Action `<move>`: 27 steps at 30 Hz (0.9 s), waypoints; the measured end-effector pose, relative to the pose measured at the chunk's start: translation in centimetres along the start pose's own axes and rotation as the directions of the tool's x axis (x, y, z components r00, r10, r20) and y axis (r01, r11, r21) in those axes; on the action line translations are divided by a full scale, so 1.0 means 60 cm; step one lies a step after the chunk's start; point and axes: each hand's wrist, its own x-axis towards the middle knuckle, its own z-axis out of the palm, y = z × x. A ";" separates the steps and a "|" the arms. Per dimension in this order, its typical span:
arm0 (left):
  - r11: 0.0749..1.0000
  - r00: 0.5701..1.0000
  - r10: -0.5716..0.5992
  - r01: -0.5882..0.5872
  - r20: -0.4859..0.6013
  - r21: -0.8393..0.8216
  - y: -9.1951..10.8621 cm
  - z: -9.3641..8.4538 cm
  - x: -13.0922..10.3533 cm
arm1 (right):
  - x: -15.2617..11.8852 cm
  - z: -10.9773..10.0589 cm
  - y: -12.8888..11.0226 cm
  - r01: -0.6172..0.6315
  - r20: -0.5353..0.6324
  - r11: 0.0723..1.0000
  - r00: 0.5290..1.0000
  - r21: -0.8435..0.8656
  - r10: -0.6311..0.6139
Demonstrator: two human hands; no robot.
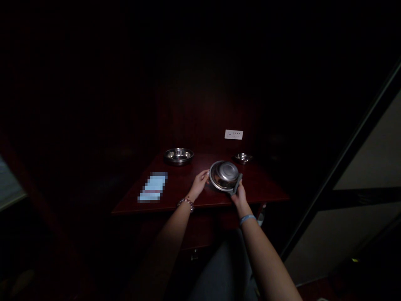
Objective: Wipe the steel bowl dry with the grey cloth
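A shiny metal bowl (224, 175) is tilted above the dark red desk, its outer base turned up toward me. My left hand (199, 184), with a beaded bracelet on the wrist, pinches the bowl's left rim. On the other side my right hand (239, 195), with a blue band at the wrist, is closed on a grey cloth (237, 185). That cloth is pressed against the bowl's lower right side. The inside of the bowl is hidden from me.
On the desk (188, 184), a wide metal dish (178, 156) stands at the back left and a smaller metal bowl (243, 158) at the back right. A pixelated bright rectangle (153, 187) lies at the left. A white socket panel (233, 134) is on the back wall.
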 end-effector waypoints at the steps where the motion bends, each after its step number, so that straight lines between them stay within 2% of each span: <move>1: 1.000 1.000 -0.008 0.008 -0.003 -0.004 0.000 0.000 0.000 | 0.000 0.001 0.000 0.003 -0.006 1.000 1.000 -0.002 -0.003; 8: 1.000 1.000 -0.019 0.019 0.001 -0.016 -0.002 0.000 0.000 | 0.005 -0.005 0.005 0.039 0.013 0.998 0.999 -0.049 -0.039; 14: 1.000 1.000 -0.020 0.020 0.002 -0.003 -0.004 -0.002 0.001 | 0.014 -0.011 0.011 0.024 0.016 1.000 1.000 0.001 -0.024; 27: 0.998 0.999 -0.049 0.049 0.013 -0.026 -0.004 -0.003 0.001 | 0.011 -0.010 0.010 0.048 0.039 0.999 0.998 -0.022 -0.047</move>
